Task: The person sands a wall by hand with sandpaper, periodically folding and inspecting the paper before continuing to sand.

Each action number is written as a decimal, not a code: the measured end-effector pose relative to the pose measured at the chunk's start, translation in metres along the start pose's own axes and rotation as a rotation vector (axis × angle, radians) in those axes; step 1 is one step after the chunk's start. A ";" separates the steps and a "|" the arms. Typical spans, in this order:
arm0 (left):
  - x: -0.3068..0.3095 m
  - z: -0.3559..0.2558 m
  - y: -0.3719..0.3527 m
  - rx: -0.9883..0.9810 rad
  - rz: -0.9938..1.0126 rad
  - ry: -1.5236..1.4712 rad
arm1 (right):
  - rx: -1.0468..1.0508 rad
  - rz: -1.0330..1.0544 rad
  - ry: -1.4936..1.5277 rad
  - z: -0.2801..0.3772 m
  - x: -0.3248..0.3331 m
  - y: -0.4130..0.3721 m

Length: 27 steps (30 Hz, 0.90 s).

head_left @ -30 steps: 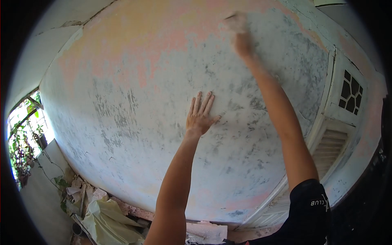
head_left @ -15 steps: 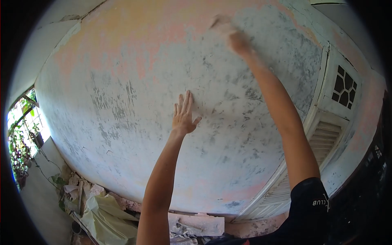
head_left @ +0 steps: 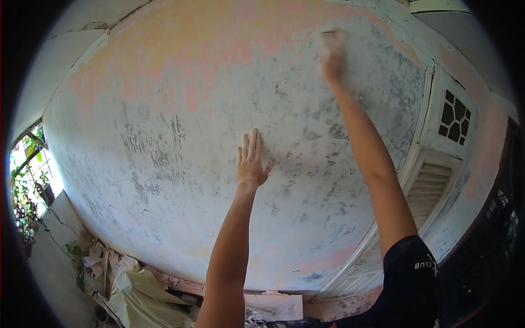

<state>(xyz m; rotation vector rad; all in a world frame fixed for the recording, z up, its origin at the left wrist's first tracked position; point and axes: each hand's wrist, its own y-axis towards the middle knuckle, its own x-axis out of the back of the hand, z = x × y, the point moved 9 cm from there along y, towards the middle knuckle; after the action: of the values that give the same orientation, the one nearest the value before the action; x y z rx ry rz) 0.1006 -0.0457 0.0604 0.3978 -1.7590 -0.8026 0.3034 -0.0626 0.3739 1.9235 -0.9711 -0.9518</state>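
Observation:
Fingers stretched out and thumb apart, my left hand [head_left: 253, 162] lies flat against the worn wall [head_left: 180, 218]. Pale dust coats its fingers. My right hand [head_left: 332, 57] is raised higher up the same wall, near the border between pink and grey-white paint. Motion smears it, but its fingers look closed over something with a thin dark edge at the top. What that thing is I cannot make out. Around both hands the wall shows patchy white, grey, pink and yellow layers.
On the right stands a white louvred shutter [head_left: 430, 180] below a vent panel with dark openings [head_left: 455, 117]. Rubble and a pale crumpled sheet [head_left: 143, 300] lie at the wall's foot. A barred window with plants [head_left: 34, 186] is at the far left.
My right hand has swung to the right across the upper wall. My left hand stays flat on the wall, appearing slightly further right and lower as the view shifts.

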 end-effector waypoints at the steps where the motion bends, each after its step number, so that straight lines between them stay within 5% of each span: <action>1: -0.003 -0.001 -0.002 -0.004 0.004 -0.003 | 0.132 0.065 0.018 0.039 -0.002 -0.006; 2: -0.003 0.000 -0.002 0.005 -0.022 -0.012 | 0.346 0.146 0.115 0.071 -0.011 -0.021; 6: -0.012 0.008 0.000 0.004 -0.017 0.012 | 0.293 0.272 0.129 0.034 -0.026 -0.008; 8: -0.015 0.011 0.001 0.012 -0.002 -0.003 | -0.124 0.260 -0.052 -0.005 -0.031 0.010; 10: -0.019 0.014 0.004 0.017 0.012 -0.016 | -0.124 -0.171 -0.139 0.023 0.003 0.014; 11: -0.021 0.016 0.005 0.020 -0.001 -0.021 | -0.121 -0.172 -0.146 0.045 0.002 0.007; 13: -0.024 0.017 0.003 0.019 -0.007 -0.027 | 0.320 0.192 0.203 0.109 -0.032 -0.012; 14: -0.024 0.017 0.004 0.018 -0.010 -0.027 | 0.319 0.191 0.201 0.099 -0.032 -0.007; 17: -0.023 0.018 0.002 0.012 -0.011 -0.027 | 0.116 0.285 0.100 0.025 -0.042 0.020; 19: -0.023 0.018 0.005 0.007 -0.012 -0.029 | -0.123 -0.082 -0.094 -0.021 -0.024 0.023; 21: -0.024 0.019 0.004 0.003 -0.023 -0.034 | -0.006 -0.135 -0.302 0.049 -0.004 0.018; 23: -0.028 0.021 0.004 -0.023 -0.034 -0.052 | 0.253 0.213 0.114 0.093 -0.039 -0.007; 25: -0.029 0.018 0.004 -0.047 -0.048 -0.079 | 0.388 0.323 0.005 0.068 -0.027 0.004; 27: -0.027 0.019 0.004 -0.038 -0.043 -0.086 | -0.021 0.165 -0.105 0.007 -0.014 0.030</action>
<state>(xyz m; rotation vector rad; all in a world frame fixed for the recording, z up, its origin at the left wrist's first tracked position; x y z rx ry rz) 0.0920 -0.0196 0.0413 0.3823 -1.8170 -0.8940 0.2834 -0.0651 0.4003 1.7601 -1.1567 -0.9701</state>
